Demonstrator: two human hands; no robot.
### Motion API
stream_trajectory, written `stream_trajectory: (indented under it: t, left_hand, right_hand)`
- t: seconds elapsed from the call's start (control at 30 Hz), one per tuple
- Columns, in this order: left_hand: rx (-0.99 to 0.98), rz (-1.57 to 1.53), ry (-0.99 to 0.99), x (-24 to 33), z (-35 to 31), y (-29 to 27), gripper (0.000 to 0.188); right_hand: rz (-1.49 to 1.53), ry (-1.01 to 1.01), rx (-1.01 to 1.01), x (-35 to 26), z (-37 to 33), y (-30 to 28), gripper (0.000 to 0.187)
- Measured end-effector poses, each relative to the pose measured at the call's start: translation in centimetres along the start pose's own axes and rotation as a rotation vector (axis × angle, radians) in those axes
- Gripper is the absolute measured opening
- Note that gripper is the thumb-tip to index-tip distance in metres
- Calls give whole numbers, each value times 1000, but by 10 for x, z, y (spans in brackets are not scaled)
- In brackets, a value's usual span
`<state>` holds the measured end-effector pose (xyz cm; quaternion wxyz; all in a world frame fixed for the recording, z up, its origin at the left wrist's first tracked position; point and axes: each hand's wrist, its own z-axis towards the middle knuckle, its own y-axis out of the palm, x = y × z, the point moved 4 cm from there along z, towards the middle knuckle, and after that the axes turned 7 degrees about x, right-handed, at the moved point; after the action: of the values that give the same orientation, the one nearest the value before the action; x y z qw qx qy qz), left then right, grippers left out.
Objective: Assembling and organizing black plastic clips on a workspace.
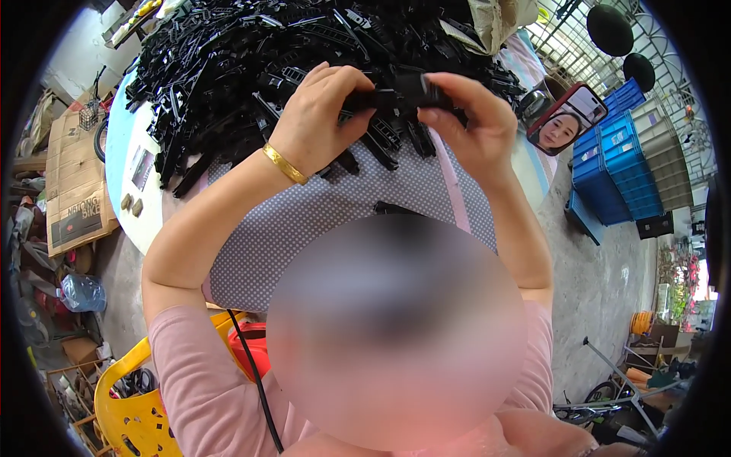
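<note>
Left hand (324,103): fingers curled, closed with the thumb around a black part (371,100). Right hand (481,122): thumb and fingers in a C-shaped pinch on a black block (415,90). Both pieces sit end to end between the hands, above the near side of the pile (221,68) of black parts; can't tell if they're joined. Pile is loose on the table, dotted cloth (259,228) showing in front.

Containers: tan bag (495,23) at the pile's far right, contents hidden. Blue crates (636,175) and grey crates (668,164) stacked right, walls hide insides. Clear jug (81,293) at left, fill level unreadable.
</note>
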<state>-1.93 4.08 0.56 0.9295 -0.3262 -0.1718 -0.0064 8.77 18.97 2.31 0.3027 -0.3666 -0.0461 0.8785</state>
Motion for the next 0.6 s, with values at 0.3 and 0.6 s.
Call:
stream_trajectory:
  t: [0.3,0.6]
  left_hand:
    - [4,-553,-510,-4,-3,4,34]
    - [-30,-611,-480,-3,-7,9,43]
  right_hand:
    - [-117,72,-93,15,-3,20,25]
    - [-200,15,-2,11,-4,20,22]
